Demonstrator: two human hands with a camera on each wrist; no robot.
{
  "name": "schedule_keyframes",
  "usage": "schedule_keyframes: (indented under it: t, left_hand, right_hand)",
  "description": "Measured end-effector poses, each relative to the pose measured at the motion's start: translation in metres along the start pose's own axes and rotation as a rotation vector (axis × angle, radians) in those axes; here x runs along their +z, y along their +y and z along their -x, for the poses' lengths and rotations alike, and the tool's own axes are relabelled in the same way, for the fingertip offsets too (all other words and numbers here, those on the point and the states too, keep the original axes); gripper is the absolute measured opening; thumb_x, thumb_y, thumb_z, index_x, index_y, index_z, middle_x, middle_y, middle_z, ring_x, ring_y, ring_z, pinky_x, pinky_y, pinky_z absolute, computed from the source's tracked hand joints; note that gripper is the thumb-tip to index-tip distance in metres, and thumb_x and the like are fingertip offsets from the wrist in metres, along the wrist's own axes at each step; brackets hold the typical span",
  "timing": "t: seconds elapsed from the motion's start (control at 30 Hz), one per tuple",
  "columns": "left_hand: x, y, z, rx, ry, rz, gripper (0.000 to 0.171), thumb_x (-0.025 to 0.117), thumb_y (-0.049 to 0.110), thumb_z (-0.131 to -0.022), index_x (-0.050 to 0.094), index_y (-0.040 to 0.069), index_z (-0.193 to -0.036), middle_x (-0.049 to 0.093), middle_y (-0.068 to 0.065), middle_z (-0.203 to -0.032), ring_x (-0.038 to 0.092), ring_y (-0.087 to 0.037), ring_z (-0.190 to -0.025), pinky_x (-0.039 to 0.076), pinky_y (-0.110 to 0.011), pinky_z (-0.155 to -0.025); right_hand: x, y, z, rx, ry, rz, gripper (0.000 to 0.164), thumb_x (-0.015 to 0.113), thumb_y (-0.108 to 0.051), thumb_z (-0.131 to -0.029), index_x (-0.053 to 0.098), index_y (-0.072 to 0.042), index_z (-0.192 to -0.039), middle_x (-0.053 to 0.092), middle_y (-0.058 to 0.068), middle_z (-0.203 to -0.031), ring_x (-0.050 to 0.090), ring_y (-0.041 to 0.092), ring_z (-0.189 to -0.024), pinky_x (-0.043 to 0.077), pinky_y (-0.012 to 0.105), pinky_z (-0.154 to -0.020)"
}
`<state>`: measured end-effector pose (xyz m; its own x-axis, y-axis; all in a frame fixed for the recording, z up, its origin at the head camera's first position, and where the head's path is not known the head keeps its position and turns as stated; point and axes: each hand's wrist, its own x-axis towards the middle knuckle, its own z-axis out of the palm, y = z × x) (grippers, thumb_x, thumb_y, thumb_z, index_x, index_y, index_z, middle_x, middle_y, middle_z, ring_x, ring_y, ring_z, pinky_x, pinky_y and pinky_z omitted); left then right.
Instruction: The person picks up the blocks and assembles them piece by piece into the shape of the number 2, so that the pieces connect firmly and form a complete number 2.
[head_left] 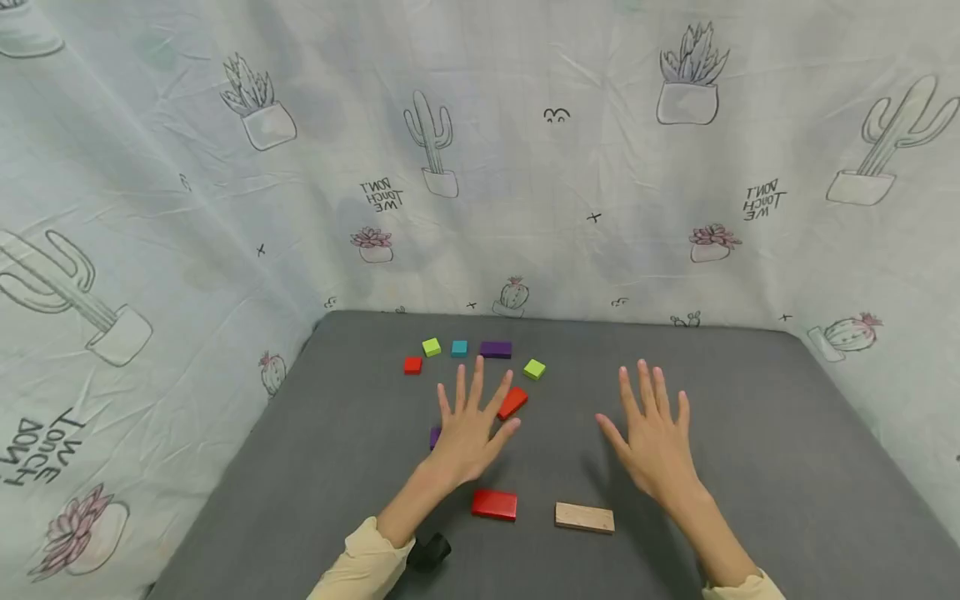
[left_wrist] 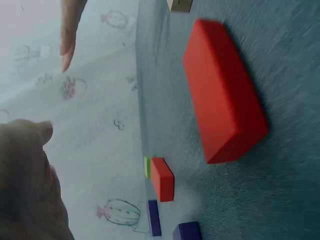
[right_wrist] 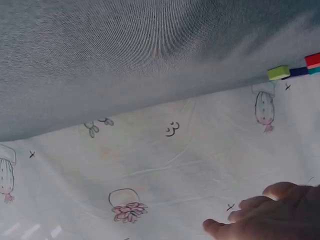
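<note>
"Since both hands hold nothing, which blocks lie nearest them?"

"Seen from the head view, the left hand (head_left: 465, 440) has a slantwise red block (head_left: 513, 403) at two o'clock, a mostly hidden purple block (head_left: 435, 439) at nine and a second red block (head_left: 494, 505) at five. From the right hand (head_left: 657, 450), a wooden block (head_left: 584, 518) lies between seven and eight. All four sit on the tabletop (head_left: 750, 400)."

"How would they handle?"

"Light, stiff and hardly fragile, I'd judge. The red ones look glossy, so they may slide a little under a fingertip; bare wood should give better grip. I'd pinch any of them across the narrow width, thumb against one long side and fingers against the other, near the middle."

"And how are the hands posed?"

"Both have straight, fanned fingers aimed roughly at twelve, backs uppermost. The left thumb points between one and two, the right between ten and eleven. The forearms come in from about seven and five, and both hands seem to hover above the tabletop."
</note>
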<state>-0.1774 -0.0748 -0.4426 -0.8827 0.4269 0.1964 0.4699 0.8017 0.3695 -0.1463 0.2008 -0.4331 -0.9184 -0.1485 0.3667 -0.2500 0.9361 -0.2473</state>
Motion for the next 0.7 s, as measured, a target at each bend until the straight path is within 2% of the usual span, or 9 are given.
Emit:
schedule_keyframes:
  t: [0.07, 0.13, 0.2, 0.27, 0.3, 0.37, 0.47, 0.7]
  left_hand:
    - [-0.002, 0.003, 0.01, 0.035, -0.059, -0.006, 0.074, 0.048, 0.052, -0.096, 0.012, 0.027, -0.155, -0.011, -0.012, -0.159, -0.019, -0.038, -0.141, -0.009, -0.07, -0.102]
    - [-0.005, 0.004, 0.02, 0.088, -0.116, -0.001, 0.076, 0.057, 0.053, -0.091, 0.026, 0.023, -0.153, 0.009, -0.011, -0.159, -0.004, -0.036, -0.145, 0.0, -0.069, -0.106]
    - [-0.007, 0.006, 0.03, 0.126, -0.185, 0.031, 0.072, 0.067, 0.052, -0.084, 0.043, 0.02, -0.145, 0.031, -0.005, -0.151, 0.02, -0.029, -0.142, 0.019, -0.059, -0.109]
    - [-0.009, 0.006, 0.04, 0.145, -0.255, 0.068, 0.063, 0.075, 0.049, -0.079, 0.057, 0.019, -0.132, 0.047, 0.002, -0.134, 0.041, -0.019, -0.126, 0.04, -0.046, -0.099]
    - [-0.009, 0.005, 0.044, 0.142, -0.292, 0.086, 0.059, 0.077, 0.047, -0.077, 0.061, 0.019, -0.126, 0.05, 0.006, -0.127, 0.046, -0.015, -0.118, 0.046, -0.041, -0.091]
    - [-0.008, 0.003, 0.049, 0.128, -0.359, 0.103, 0.054, 0.08, 0.044, -0.075, 0.064, 0.021, -0.121, 0.052, 0.009, -0.119, 0.05, -0.009, -0.107, 0.05, -0.032, -0.08]
    - [-0.003, 0.0, 0.053, 0.135, -0.409, 0.096, 0.047, 0.082, 0.036, -0.075, 0.066, 0.021, -0.117, 0.055, 0.01, -0.113, 0.053, -0.006, -0.101, 0.05, -0.029, -0.08]
    - [0.006, -0.013, 0.051, 0.186, -0.395, 0.163, 0.032, 0.078, 0.02, -0.079, 0.07, 0.016, -0.109, 0.06, 0.01, -0.101, 0.055, -0.001, -0.094, 0.048, -0.02, -0.081]
  right_hand:
    - [-0.001, -0.001, 0.006, -0.021, 0.002, 0.004, 0.075, 0.047, -0.048, -0.097, 0.023, -0.002, -0.151, 0.013, 0.023, -0.156, 0.004, 0.037, -0.144, 0.004, 0.065, -0.108]
    - [-0.002, -0.001, 0.011, -0.034, -0.001, 0.004, 0.074, 0.047, -0.047, -0.098, 0.024, -0.003, -0.151, 0.013, 0.022, -0.157, 0.005, 0.036, -0.145, 0.005, 0.063, -0.109]
    - [-0.004, -0.001, 0.015, -0.041, -0.014, 0.001, 0.072, 0.047, -0.046, -0.098, 0.023, -0.003, -0.151, 0.011, 0.021, -0.157, 0.004, 0.036, -0.145, 0.004, 0.063, -0.109]
    - [-0.005, -0.002, 0.019, -0.042, -0.031, -0.001, 0.072, 0.047, -0.045, -0.098, 0.023, -0.003, -0.152, 0.011, 0.021, -0.157, 0.005, 0.037, -0.144, 0.004, 0.062, -0.109]
    - [-0.006, -0.002, 0.022, -0.041, -0.043, -0.004, 0.072, 0.047, -0.045, -0.099, 0.023, -0.004, -0.152, 0.011, 0.021, -0.157, 0.004, 0.037, -0.144, 0.004, 0.062, -0.109]
    - [-0.007, -0.002, 0.029, -0.043, -0.063, -0.011, 0.071, 0.047, -0.044, -0.099, 0.023, -0.003, -0.152, 0.011, 0.022, -0.157, 0.003, 0.037, -0.144, 0.004, 0.064, -0.109]
    - [-0.008, -0.001, 0.039, -0.045, -0.09, -0.016, 0.07, 0.048, -0.043, -0.099, 0.024, -0.003, -0.151, 0.011, 0.022, -0.157, -0.001, 0.035, -0.145, 0.004, 0.064, -0.108]
    - [-0.009, 0.002, 0.055, -0.026, -0.114, -0.036, 0.068, 0.05, -0.042, -0.098, 0.028, -0.005, -0.151, 0.018, 0.021, -0.156, 0.003, 0.034, -0.145, 0.009, 0.064, -0.107]
